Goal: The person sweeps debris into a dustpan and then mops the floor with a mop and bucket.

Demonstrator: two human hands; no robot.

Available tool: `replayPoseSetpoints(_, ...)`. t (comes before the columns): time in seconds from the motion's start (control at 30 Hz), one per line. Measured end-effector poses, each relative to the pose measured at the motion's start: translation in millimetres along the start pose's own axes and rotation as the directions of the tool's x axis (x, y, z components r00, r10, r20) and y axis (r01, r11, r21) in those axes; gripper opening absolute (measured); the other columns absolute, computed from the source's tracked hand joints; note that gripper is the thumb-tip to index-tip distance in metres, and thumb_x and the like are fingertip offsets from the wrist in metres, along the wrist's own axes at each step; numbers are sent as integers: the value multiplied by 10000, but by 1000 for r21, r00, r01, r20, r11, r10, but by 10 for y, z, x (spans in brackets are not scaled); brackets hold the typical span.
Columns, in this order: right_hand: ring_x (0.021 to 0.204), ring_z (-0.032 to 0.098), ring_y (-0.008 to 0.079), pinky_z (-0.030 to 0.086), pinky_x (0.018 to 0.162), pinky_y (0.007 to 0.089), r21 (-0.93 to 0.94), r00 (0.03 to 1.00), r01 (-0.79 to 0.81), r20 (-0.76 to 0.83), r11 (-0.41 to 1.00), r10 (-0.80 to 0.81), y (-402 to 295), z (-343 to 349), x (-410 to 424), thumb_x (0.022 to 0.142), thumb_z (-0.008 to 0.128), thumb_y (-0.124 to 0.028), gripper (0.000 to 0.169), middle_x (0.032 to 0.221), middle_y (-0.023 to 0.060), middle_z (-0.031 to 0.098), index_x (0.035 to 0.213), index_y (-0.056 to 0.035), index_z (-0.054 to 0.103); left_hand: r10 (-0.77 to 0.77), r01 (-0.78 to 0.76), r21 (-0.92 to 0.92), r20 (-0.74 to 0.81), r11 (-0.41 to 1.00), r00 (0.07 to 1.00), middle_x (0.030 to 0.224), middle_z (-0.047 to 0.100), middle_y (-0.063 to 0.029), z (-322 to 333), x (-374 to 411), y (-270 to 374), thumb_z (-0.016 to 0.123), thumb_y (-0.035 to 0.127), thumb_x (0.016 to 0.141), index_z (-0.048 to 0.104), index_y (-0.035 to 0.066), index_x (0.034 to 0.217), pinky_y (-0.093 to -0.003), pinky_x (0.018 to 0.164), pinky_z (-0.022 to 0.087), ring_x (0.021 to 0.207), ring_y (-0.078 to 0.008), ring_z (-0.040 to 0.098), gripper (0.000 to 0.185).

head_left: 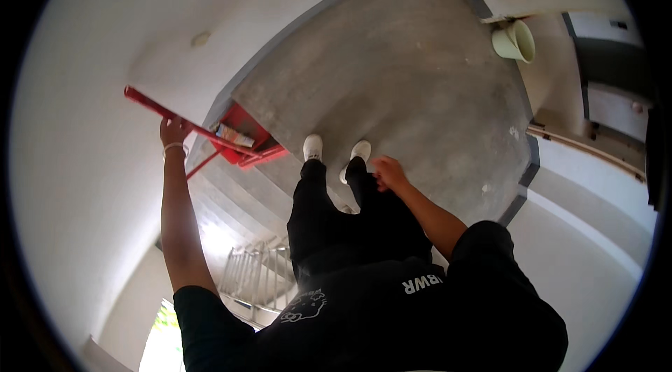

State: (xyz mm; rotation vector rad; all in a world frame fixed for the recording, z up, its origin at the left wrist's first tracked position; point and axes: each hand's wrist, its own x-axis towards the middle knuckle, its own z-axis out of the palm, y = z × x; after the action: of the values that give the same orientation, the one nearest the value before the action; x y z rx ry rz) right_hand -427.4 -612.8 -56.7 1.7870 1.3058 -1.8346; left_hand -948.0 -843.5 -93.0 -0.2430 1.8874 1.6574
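My left hand (176, 130), with a pale bangle at the wrist, is closed around the upper part of a red handle (152, 101). The handle slants down to a red long-handled dustpan (247, 122) beside the wall, at the edge of the steps. Inside the pan lies a crumpled printed wrapper (234, 136) with some small litter that I cannot make out. In front of my right thigh hangs my right hand (389, 173), slightly blurred. Its fingers are curled in, and nothing shows in them.
I stand in white shoes (313, 147) on a grey concrete landing (399, 73). Steps (247, 191) run along my left, with a metal stair railing (262, 272) beyond. A pale green bucket (506, 45) stands at the far right, near a doorway. A white wall (105, 162) rises at left.
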Motion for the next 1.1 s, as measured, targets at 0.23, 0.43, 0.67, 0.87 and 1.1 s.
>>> replayPoseSetpoints(0.23, 391, 511, 182, 419, 339, 301, 377, 954, -12, -274, 926, 124, 2005, -1080, -1182, 815, 443, -214, 217, 579, 97, 518, 818, -23, 545, -134, -711, 646, 707, -278, 694, 743, 561, -64, 218, -886, -439, 640, 152, 621, 581, 53, 712, -307, 672, 461, 746, -200, 547, 147)
replayPoseSetpoints(0.43, 937, 528, 235, 417, 753, 361, 185, 957, 290, -40, 939, -287, 3434, -212, -1757, 790, 531, -173, 321, 862, 121, 584, 1058, -4, 483, -765, -10, 843, 493, 538, 413, 767, 596, -72, -71, -2380, -1712, 588, 71, 681, 593, 52, 793, -304, 712, 443, 757, -184, 560, 114)
replayPoseSetpoints(0.67, 1128, 374, 222, 281, 951, 337, 386, 852, 479, 10, 788, -523, 2381, -1245, -2124, 744, 620, -188, 590, 1206, 165, 423, 1232, -15, 336, -768, -72, 906, 393, 416, 505, 802, 598, -82, 2004, -3394, -995, 582, 43, 664, 581, 24, 840, -299, 720, 443, 765, -186, 564, 177)
replayPoseSetpoints(0.87, 1116, 386, 214, 296, 941, 330, 518, 916, 274, 117, 810, -384, 2447, -1635, -2018, 753, 609, -195, 561, 1205, 151, 431, 1217, -6, 357, -800, 94, 884, 364, 458, 477, 831, 599, -91, 3139, -3982, -224, 577, 19, 650, 570, 0, 880, -294, 726, 444, 771, -187, 568, 231)
replayPoseSetpoints(1.1, 1094, 410, 206, 319, 923, 323, 666, 965, 154, 58, 730, -256, 2406, -2357, -2267, 771, 581, -198, 498, 1186, 141, 456, 1186, 6, 397, -905, 192, 910, 304, 368, 297, 866, 601, -101, 4913, -4401, 208, 572, -9, 633, 558, -28, 926, -289, 733, 444, 779, -188, 572, 294)
